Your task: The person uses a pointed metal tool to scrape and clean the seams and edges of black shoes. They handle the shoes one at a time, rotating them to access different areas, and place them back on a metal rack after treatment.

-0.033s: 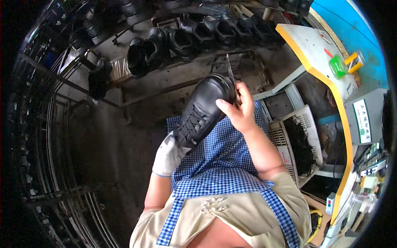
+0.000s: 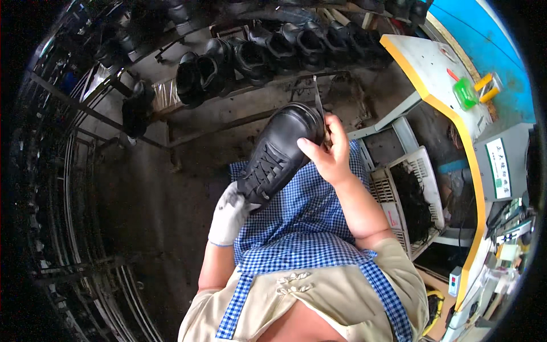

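A black lace-up shoe (image 2: 279, 139) is held in front of my body, toe pointing up and slightly right. My left hand (image 2: 229, 215), in a white glove with dark smudges, is closed round its heel end. At the toe's right edge, my bare right hand (image 2: 331, 153) grips a thin-bladed knife (image 2: 318, 101). The blade points upward alongside the sole edge, and my right thumb rests against the shoe's side. My fingers hide most of the knife's handle. Behind the shoe hangs my blue checked apron (image 2: 296, 211).
Several black shoes (image 2: 253, 60) line a rack ahead. To the right stands a white table (image 2: 419, 57) with a yellow edge, bearing a green container (image 2: 466, 93). Beneath it is a white plastic basket (image 2: 427, 176) holding dark scraps. Metal racks (image 2: 74, 199) run along the left.
My left hand and the shoe's heel end have shifted very slightly left. The right hand and knife have barely moved.
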`<act>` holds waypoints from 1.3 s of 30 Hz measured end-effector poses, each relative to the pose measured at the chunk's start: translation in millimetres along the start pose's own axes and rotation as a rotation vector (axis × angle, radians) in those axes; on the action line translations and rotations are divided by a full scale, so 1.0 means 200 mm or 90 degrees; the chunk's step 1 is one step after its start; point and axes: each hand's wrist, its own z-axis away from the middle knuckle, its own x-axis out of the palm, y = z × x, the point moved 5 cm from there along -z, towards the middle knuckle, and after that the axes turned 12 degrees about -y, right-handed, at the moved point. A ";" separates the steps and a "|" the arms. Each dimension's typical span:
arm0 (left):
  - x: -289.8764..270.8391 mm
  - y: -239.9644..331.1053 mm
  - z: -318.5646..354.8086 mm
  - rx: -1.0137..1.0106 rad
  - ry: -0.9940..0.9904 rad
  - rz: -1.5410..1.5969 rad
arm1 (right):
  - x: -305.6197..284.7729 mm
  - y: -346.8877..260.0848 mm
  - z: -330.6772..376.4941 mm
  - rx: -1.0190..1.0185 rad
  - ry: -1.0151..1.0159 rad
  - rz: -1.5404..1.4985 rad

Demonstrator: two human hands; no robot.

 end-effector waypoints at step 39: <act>0.18 0.37 -0.19 0.184 -0.103 -0.167 | 0.11 -0.52 -0.08 -0.141 -0.439 0.665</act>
